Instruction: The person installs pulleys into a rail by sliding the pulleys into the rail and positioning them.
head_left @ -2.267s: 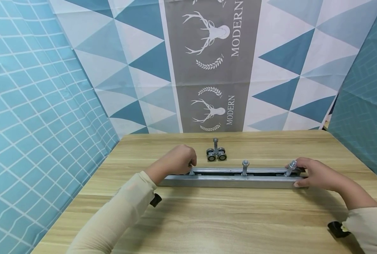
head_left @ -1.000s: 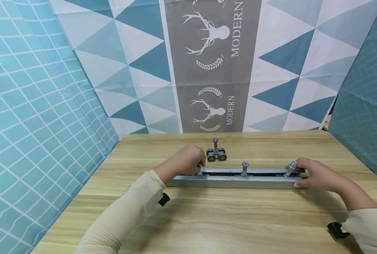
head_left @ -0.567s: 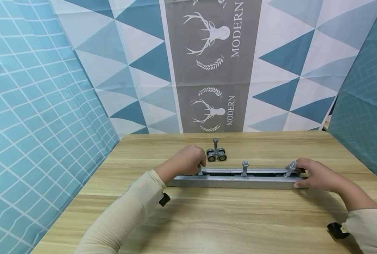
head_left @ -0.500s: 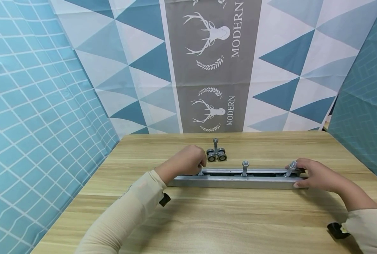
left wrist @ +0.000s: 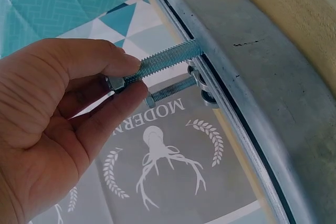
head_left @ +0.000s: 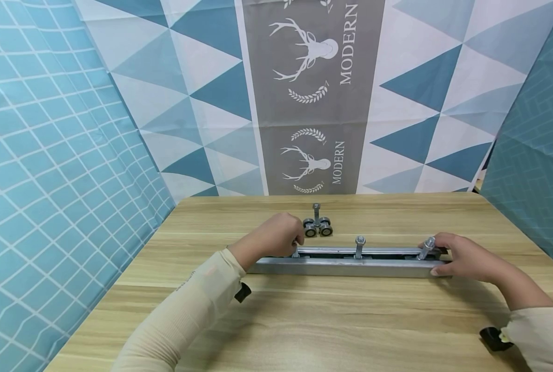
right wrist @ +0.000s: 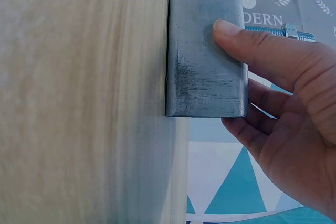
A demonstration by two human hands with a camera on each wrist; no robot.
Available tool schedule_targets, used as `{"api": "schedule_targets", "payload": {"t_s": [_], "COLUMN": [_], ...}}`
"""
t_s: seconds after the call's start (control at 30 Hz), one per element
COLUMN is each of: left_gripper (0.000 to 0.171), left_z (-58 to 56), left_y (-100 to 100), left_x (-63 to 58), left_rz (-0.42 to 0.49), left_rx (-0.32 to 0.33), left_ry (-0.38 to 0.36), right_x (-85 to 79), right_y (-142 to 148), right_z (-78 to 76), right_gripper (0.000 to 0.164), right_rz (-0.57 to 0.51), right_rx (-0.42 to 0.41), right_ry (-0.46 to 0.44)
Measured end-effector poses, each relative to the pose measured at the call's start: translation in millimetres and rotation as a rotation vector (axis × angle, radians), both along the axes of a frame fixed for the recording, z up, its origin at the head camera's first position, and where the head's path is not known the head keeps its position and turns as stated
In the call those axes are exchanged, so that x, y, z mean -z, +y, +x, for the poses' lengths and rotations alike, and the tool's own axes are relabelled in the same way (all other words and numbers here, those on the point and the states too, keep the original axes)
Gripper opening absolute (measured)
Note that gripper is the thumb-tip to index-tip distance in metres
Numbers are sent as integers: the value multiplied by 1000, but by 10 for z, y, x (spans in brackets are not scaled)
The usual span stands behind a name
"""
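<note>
A metal channel rail lies across the table with its slot facing up. My left hand is over its left part. In the left wrist view the thumb and fingers pinch the nut end of a threaded bolt that rises from the slot. My right hand grips the rail's right end, thumb on the near side and fingers round the far side. Two more bolts stand in the slot: a middle bolt upright, and a right bolt leaning beside the right fingers. Any wheels inside the rail are hidden.
A loose roller trolley with several wheels and an upright bolt stands behind the rail on the wooden table. Patterned cloth hangs behind the table, and blue tiled-print cloth hangs at the left.
My left hand has moved a short way right along the rail, with the pinched bolt, since the oldest frame; lately it barely shifts. The right hand, rail and loose trolley stay in place.
</note>
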State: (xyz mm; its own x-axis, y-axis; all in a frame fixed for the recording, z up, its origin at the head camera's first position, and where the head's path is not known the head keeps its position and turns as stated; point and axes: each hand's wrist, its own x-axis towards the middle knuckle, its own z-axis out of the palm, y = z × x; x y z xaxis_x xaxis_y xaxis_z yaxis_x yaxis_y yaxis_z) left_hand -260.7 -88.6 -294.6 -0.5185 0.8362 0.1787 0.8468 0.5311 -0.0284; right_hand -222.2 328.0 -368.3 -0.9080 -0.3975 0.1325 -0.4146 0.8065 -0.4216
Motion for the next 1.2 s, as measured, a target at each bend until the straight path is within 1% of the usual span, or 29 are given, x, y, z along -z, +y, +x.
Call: {"api": "schedule_targets", "payload": {"t_s": [0.2, 0.3, 0.4, 0.5, 0.57, 0.67, 0.77, 0.9, 1.0, 1.13, 1.2], "left_gripper": [41, 38, 29, 14, 9, 11, 11, 14, 20, 28, 31], "left_z": [-15, -25, -42, -63, -82, -122, -182, -284, -357, -452, -501], "left_y": [-11, -24, -25, -12, 1, 37, 90, 185, 262, 365, 415], "left_x": [-25, -50, -87, -145, -191, -258, -305, -331, -346, -375, -391], "left_rz": [-16, -32, -40, -36, -34, -28, -19, -17, -30, -50, -58], "left_rx": [2, -6, -11, -5, -5, 0, 4, 16, -8, -78, -116], "left_ry": [-37, -59, -74, -87, -99, -119, -121, -120, -153, -203, -212], "right_x": [-12, -13, -12, -12, -14, -15, -14, -13, -10, -5, -4], "right_y": [17, 12, 8, 8, 6, 5, 8, 19, 26, 25, 23], "right_z": [-2, -4, -4, -3, -3, -2, -1, -1, -4, -7, -10], "right_gripper": [50, 49, 49, 49, 50, 51, 52, 52, 52, 52, 52], "right_rz": [-17, -16, -11, -3, 0, -1, -4, -8, -14, -18, -19], "right_rx": [-19, -22, -19, -15, -13, -10, -9, -17, -24, -23, -22], "right_ry": [-3, -5, -2, 8, 11, 4, -4, -10, -12, -9, -10]}}
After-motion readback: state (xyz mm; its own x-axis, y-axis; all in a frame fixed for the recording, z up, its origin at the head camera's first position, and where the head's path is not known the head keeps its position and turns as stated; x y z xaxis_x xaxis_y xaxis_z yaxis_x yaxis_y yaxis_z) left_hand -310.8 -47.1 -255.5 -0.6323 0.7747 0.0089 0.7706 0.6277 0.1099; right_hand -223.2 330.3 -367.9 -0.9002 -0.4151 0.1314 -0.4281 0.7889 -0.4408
